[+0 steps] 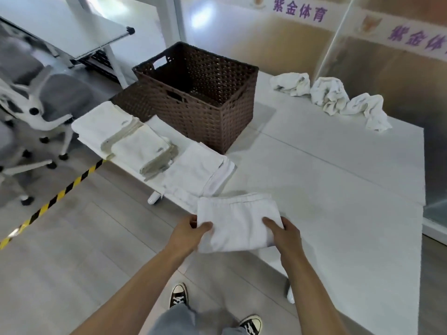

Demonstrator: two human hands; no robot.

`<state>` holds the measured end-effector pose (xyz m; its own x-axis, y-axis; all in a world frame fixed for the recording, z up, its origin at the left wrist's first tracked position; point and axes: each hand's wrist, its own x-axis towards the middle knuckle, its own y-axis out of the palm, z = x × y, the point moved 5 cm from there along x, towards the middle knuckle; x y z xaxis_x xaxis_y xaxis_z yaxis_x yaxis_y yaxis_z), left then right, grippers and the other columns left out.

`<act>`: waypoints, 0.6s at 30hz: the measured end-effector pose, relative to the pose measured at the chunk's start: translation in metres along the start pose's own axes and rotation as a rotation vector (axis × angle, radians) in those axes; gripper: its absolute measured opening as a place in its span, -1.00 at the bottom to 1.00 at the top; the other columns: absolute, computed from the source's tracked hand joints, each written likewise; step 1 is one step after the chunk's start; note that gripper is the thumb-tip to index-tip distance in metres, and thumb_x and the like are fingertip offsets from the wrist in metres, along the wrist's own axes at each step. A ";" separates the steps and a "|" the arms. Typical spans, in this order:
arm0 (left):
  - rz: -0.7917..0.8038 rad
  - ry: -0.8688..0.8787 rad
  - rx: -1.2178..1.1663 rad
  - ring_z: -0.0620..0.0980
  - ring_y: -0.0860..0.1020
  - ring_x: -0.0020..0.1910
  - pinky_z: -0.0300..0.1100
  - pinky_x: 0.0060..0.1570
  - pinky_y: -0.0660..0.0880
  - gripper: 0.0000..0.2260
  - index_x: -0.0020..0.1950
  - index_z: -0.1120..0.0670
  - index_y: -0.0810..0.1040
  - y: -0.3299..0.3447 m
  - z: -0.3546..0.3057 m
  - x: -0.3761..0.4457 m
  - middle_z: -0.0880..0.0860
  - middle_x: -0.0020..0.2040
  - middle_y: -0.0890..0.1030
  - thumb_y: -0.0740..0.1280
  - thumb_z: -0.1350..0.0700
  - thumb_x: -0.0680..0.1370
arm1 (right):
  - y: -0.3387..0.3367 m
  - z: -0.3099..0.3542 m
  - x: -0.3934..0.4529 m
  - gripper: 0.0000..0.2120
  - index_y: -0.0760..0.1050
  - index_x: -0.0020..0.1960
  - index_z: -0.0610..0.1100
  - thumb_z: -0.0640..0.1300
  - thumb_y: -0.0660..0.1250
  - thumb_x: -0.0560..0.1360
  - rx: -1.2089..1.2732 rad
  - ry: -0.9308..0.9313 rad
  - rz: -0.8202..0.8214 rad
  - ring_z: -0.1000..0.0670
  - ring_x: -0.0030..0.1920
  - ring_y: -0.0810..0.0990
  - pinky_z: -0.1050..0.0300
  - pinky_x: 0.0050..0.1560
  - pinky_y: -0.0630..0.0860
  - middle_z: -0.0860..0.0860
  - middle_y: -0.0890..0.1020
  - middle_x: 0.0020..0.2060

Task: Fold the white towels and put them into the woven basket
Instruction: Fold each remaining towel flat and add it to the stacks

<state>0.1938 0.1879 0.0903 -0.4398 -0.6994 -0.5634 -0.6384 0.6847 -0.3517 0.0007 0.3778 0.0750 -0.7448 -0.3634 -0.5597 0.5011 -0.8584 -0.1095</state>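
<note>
While the white table (326,189) gives plenty of room farther in, the work is going on right at its near edge, and that is where I'd expect trouble. The brown woven basket (200,93) stands at the far left corner, apparently with no towels in it yet, well apart from the hands, so every piece has a long carry. Three folded towels (135,139) lie in a row along the left edge, the nearest one drooping over it; a brush of an arm could pull it to the floor. Three crumpled towels (331,95) wait along the far edge. The folded towel (238,223) in hand overhangs the near edge, left hand (191,232) and right hand (285,234) each pinching a near corner, thumbs on top; lifted by those corners alone, I judge the folds could sag open.
</note>
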 end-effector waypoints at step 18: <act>-0.144 0.003 -0.191 0.05 0.63 -0.07 -0.01 -0.02 0.56 -0.90 -0.03 0.11 0.59 -0.247 0.032 0.078 0.07 -0.07 0.67 0.44 0.09 0.55 | 0.277 0.068 0.016 -0.72 0.62 0.17 -0.01 -0.02 0.51 0.48 -0.159 -0.164 0.172 0.09 0.07 0.60 0.09 0.04 0.55 0.16 0.65 0.05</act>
<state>0.3374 -0.0293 0.1095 -0.3373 -0.7875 -0.5158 -0.8024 0.5271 -0.2800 0.0979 0.1102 0.0914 -0.6979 -0.5632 -0.4424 0.6792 -0.7165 -0.1592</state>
